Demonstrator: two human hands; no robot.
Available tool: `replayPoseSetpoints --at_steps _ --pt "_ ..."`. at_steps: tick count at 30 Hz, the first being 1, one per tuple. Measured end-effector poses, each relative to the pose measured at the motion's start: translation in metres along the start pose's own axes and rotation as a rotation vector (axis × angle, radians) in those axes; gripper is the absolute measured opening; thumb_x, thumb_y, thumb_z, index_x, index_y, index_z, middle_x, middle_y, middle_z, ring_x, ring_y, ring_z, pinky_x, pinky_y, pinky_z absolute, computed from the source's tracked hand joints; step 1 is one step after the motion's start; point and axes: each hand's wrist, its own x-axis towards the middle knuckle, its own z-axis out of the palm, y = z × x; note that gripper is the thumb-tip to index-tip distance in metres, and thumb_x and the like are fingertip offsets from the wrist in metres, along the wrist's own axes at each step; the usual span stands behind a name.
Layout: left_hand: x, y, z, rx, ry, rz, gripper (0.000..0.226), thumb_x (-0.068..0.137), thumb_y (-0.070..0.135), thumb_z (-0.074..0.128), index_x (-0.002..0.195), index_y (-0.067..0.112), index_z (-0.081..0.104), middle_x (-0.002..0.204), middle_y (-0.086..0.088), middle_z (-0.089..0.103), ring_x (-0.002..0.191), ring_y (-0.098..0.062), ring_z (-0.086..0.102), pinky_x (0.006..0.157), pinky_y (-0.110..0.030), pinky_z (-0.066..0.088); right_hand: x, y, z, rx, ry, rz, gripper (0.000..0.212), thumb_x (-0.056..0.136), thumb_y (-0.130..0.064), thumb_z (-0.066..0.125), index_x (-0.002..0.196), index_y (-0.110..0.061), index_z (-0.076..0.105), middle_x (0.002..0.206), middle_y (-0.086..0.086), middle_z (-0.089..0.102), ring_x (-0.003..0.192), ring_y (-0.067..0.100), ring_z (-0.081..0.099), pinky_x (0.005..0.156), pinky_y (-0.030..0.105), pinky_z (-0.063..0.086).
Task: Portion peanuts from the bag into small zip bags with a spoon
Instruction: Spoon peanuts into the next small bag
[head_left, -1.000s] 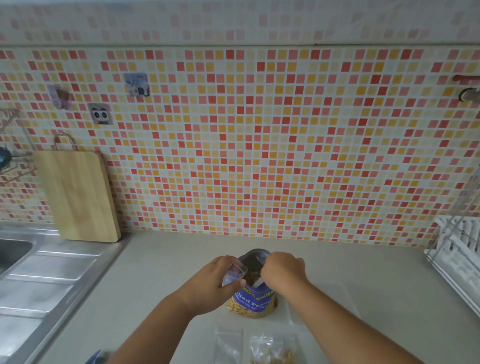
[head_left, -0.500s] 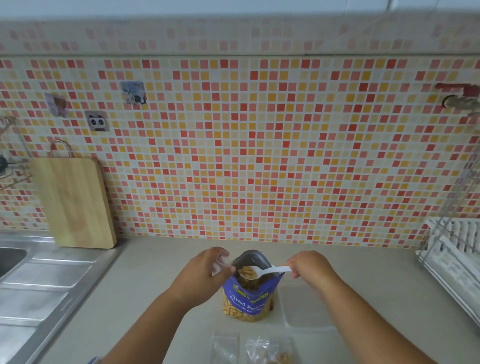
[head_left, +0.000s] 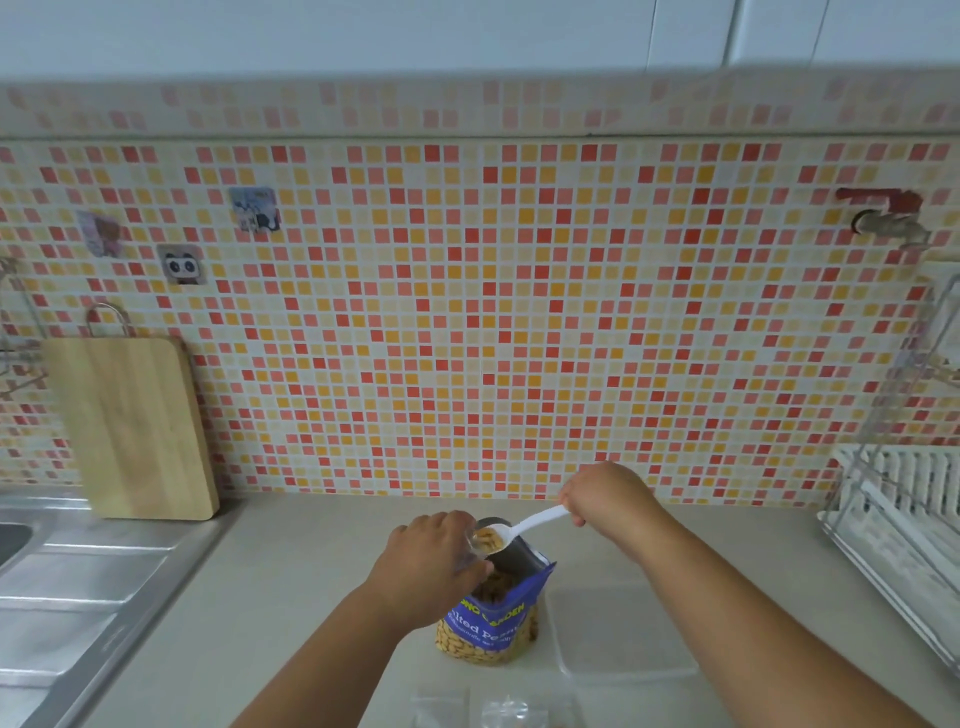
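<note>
A blue peanut bag (head_left: 493, 618) stands open on the counter, peanuts showing through its clear lower window. My left hand (head_left: 434, 561) holds a small clear zip bag (head_left: 475, 545) open just above the peanut bag's mouth; most of that zip bag is hidden by my fingers. My right hand (head_left: 605, 496) pinches the handle of a white plastic spoon (head_left: 530, 526). The spoon's bowl, loaded with peanuts, sits at the zip bag's opening. Two more small zip bags (head_left: 498, 712) lie at the bottom edge.
A clear plastic lid or tray (head_left: 618, 631) lies right of the peanut bag. A white dish rack (head_left: 904, 514) stands at the far right. A steel sink drainboard (head_left: 67, 587) fills the left, with a wooden cutting board (head_left: 127, 426) leaning on the tiled wall.
My right hand drew the loaded spoon out of the peanut bag and brought its bowl left to the zip bag held by my left hand. The camera tilted up.
</note>
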Motion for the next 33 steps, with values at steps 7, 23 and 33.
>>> replayPoseSetpoints --at_steps 7,23,33 --pt "0.005 0.013 0.009 -0.361 0.089 -0.023 0.041 0.091 0.042 0.051 0.124 0.017 0.045 0.114 -0.005 0.058 0.102 -0.024 0.055 0.086 -0.035 0.045 -0.070 -0.037 -0.025 -0.117 0.512 -0.600 0.029 0.084 -0.010 0.050 0.104 -0.020 0.068 0.100 0.002 0.063 0.102 0.021 0.046 0.087 0.032 0.040" --pt "-0.008 -0.014 0.014 -0.414 0.020 -0.145 0.032 0.093 0.047 0.044 0.115 0.024 0.050 0.114 0.001 0.060 0.096 -0.014 0.057 0.083 -0.027 0.049 -0.023 -0.056 0.064 -0.193 0.184 -0.229 0.033 0.091 -0.017 0.053 0.123 -0.012 0.058 0.124 0.009 0.054 0.119 0.028 0.045 0.098 0.034 0.039" --pt "-0.007 -0.015 0.018 -0.489 -0.025 -0.145 0.030 0.093 0.046 0.045 0.113 0.024 0.050 0.111 0.001 0.061 0.097 -0.013 0.058 0.086 -0.030 0.053 0.015 -0.058 0.080 0.003 0.063 0.060 0.034 0.087 -0.034 0.053 0.121 -0.030 0.058 0.124 -0.002 0.053 0.119 0.019 0.042 0.096 0.034 0.029"
